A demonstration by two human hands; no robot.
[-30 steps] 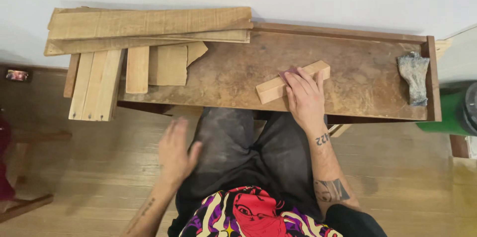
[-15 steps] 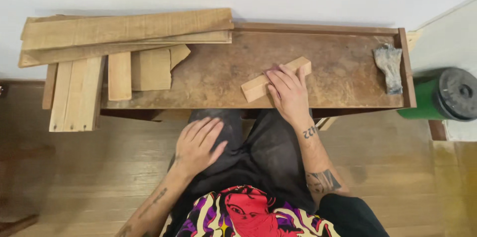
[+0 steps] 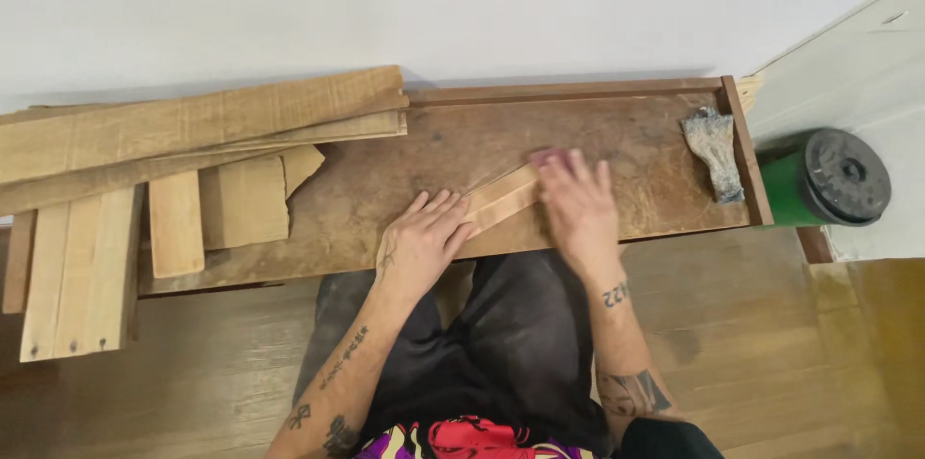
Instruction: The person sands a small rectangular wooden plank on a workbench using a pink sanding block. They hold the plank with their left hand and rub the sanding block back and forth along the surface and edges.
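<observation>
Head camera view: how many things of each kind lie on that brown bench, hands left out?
Long planks: about 3, stacked, so the count is unsure
Short boards: about 4, one of joined slats
Small wood block: 1, under both hands
Reddish sanding pad: 1, under the right hand
Grey rag: 1
Total: about 10

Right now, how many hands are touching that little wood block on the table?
2. The left hand rests on the wood block at its left end; the right hand covers its right end.
</observation>
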